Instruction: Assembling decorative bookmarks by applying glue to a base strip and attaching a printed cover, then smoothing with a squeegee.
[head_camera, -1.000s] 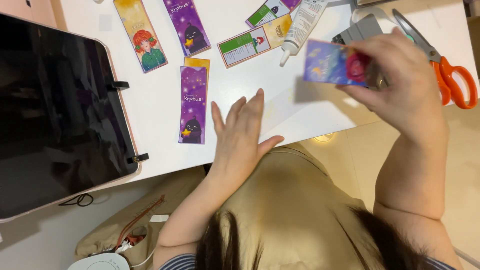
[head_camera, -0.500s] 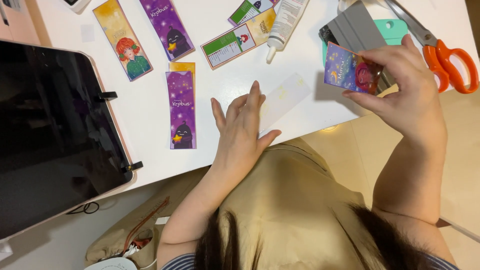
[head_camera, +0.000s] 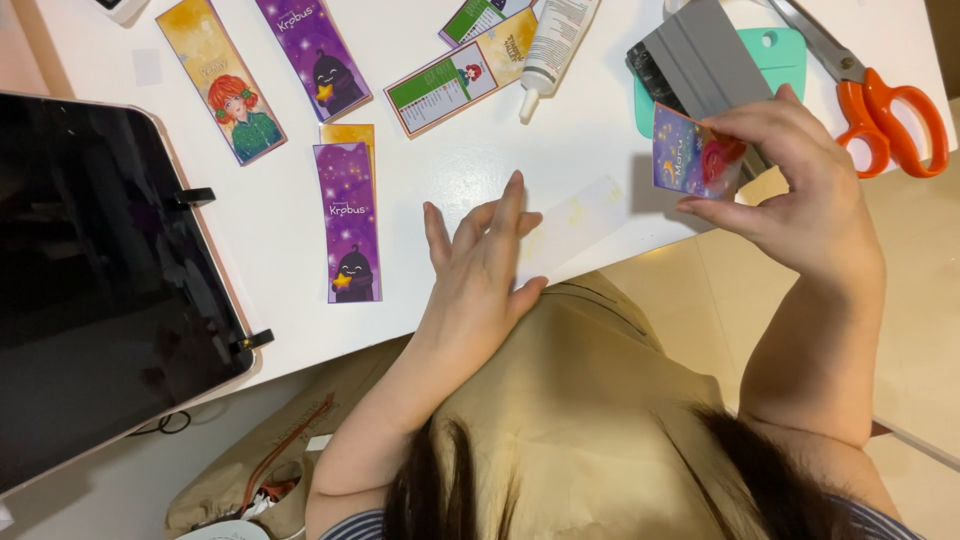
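Observation:
My left hand (head_camera: 483, 262) lies flat with fingers spread on the white table (head_camera: 600, 130), pressing the near end of a clear film strip (head_camera: 570, 225) that runs toward the table's front edge. My right hand (head_camera: 790, 180) is raised above the table's edge and pinches a purple illustrated bookmark (head_camera: 685, 155) between thumb and fingers, just right of the strip. A purple bookmark with a dark figure (head_camera: 349, 222) lies left of my left hand.
A large dark tablet (head_camera: 95, 270) fills the left side. Several more bookmarks (head_camera: 230, 95) lie at the back, with a glue tube (head_camera: 555, 45), a grey squeegee (head_camera: 700, 60), a teal scraper (head_camera: 785, 55) and orange-handled scissors (head_camera: 880, 100). A bag lies on the floor (head_camera: 250, 470).
My right hand has tilted the held bookmark and brought it lower, toward the clear strip. My left hand has stayed flat on the strip's end.

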